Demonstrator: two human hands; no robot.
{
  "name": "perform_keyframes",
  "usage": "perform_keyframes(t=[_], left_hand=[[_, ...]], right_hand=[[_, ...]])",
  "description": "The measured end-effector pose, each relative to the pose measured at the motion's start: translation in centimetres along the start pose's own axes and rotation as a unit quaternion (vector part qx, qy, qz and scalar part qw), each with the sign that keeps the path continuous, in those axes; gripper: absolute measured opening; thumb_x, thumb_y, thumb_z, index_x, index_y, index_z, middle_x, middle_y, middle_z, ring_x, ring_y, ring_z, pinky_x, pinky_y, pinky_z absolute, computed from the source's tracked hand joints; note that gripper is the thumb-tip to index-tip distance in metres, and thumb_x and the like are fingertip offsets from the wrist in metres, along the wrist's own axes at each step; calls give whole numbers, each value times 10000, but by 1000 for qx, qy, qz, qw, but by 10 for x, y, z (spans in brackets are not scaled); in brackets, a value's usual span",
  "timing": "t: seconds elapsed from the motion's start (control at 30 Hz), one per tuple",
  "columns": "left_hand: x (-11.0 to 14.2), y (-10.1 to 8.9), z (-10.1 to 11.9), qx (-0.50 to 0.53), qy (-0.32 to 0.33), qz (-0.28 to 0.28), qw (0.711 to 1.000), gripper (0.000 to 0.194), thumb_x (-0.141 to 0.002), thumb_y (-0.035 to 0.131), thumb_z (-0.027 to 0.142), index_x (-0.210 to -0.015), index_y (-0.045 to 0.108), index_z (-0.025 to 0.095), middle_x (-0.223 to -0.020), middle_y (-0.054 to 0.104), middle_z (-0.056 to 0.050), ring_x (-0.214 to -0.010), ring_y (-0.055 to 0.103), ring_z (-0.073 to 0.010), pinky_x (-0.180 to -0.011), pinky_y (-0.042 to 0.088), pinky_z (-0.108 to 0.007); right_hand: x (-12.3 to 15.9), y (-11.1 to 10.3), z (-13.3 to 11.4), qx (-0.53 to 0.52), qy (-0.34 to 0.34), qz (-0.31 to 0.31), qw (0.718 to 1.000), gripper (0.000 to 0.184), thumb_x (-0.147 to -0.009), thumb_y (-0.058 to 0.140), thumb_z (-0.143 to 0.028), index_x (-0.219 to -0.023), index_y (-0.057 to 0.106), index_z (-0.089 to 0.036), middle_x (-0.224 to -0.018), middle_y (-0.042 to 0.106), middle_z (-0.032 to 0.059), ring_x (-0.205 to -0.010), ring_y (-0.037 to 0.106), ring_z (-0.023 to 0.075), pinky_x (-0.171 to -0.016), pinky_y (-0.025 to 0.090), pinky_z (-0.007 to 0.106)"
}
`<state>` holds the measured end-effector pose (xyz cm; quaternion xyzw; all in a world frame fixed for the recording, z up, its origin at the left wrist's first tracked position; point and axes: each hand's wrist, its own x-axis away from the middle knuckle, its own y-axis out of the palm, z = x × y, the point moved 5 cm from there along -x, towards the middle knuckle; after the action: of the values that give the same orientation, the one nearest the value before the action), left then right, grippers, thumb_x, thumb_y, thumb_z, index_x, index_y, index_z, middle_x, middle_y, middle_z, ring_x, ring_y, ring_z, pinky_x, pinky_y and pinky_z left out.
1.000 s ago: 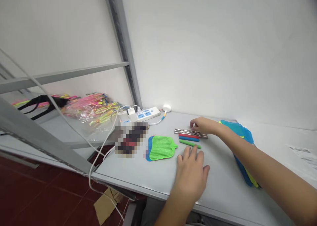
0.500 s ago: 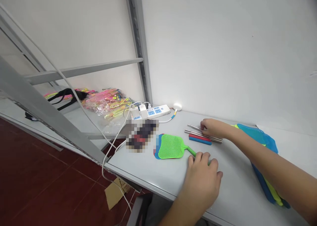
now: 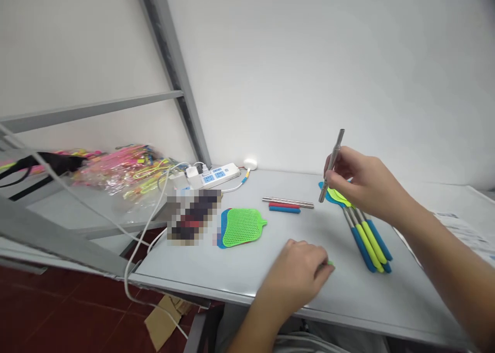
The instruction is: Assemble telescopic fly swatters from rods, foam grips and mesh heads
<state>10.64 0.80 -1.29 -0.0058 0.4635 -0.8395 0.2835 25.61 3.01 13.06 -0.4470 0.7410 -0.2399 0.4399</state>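
Note:
My right hand (image 3: 350, 175) is raised over the table, its thumb and fingers closed on a metal tube (image 3: 333, 162) that tilts nearly upright. Lower down, my left hand (image 3: 299, 265) is curled around a green handle (image 3: 330, 263); only its end shows past the fingers. Left of it lies a green fly swatter head (image 3: 243, 228) with a short stub, stacked over a blue one (image 3: 223, 229) and a bit of red. Behind my left hand are metal tubes (image 3: 288, 201), a red handle (image 3: 284, 205) and a blue handle (image 3: 284, 209), side by side.
Fly swatters (image 3: 367, 239) with blue and yellow handles lie in a pile at the right. A power strip (image 3: 218, 175) with white cables stands near the wall. Bagged colourful items (image 3: 124, 167) sit on the left shelf behind a grey metal frame (image 3: 170, 74). Printed paper (image 3: 460, 234) lies far right.
My right hand has lifted a metal tube from the group and moved right. My left hand has closed on the green handle, which is now apart from the swatter head. The view has shifted right.

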Motion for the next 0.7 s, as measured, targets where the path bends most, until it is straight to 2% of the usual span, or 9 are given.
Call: perform_keyframes(t=[0.1,0.17,0.23,0.3,0.4,0.5,0.6,0.7], left_hand=[[-3,2,-7,-37,-39,-1,999,213,-845,730,368,-884,596,207,-908,626,-24,-903,563,-220,-776,408,-340],[-4,4,-10,-59,-51,-7,997,311,-790,780,413,-945,602,211,-1004,607,-41,-977,535,-248,-805,405,-361],[-5,6,-10,-79,-48,-20,996,227,-846,732,371,-951,608,213,-1019,604,-43,-998,526,-251,-827,395,-377],[-5,6,-7,-82,-40,-27,995,74,-942,611,280,-927,602,209,-995,616,-38,-975,539,-237,-828,388,-380],[-4,-1,-1,1,-45,-9,999,147,-1020,424,229,-976,564,213,-973,636,-30,-880,573,-201,-771,407,-340],[0,-11,6,112,-38,18,993,219,-1044,319,265,-1020,534,227,-911,636,-19,-792,578,-175,-703,418,-295],[4,-17,11,135,-8,38,990,253,-1045,302,307,-992,536,225,-854,613,-17,-749,552,-168,-689,409,-288],[6,-18,10,137,13,56,989,254,-1042,305,321,-966,526,223,-829,589,-12,-738,532,-164,-685,394,-285]], right_hand=[[33,-17,7,-119,7,62,991,53,-810,610,-231,-862,616,-240,-769,649,-1,-701,632,177,-613,503,300],[58,-28,21,-191,42,134,972,80,-806,630,-220,-886,637,-232,-787,650,4,-697,645,177,-616,529,310],[85,-33,37,-256,78,201,942,68,-815,631,-202,-878,647,-223,-799,645,10,-667,642,167,-611,542,317],[110,-30,49,-316,106,243,911,43,-825,624,-193,-854,643,-217,-800,639,14,-620,626,159,-587,539,325],[140,-15,60,-393,138,261,871,35,-836,617,-203,-869,619,-215,-801,632,14,-593,622,159,-561,527,328],[154,-1,58,-434,154,272,845,36,-867,592,-211,-902,597,-219,-855,629,13,-632,645,161,-596,536,329],[154,3,47,-452,132,275,838,42,-885,571,-201,-917,583,-224,-868,622,10,-643,643,154,-611,535,325],[148,5,35,-469,105,248,841,50,-911,545,-199,-937,571,-232,-863,613,8,-671,638,156,-621,531,323]])
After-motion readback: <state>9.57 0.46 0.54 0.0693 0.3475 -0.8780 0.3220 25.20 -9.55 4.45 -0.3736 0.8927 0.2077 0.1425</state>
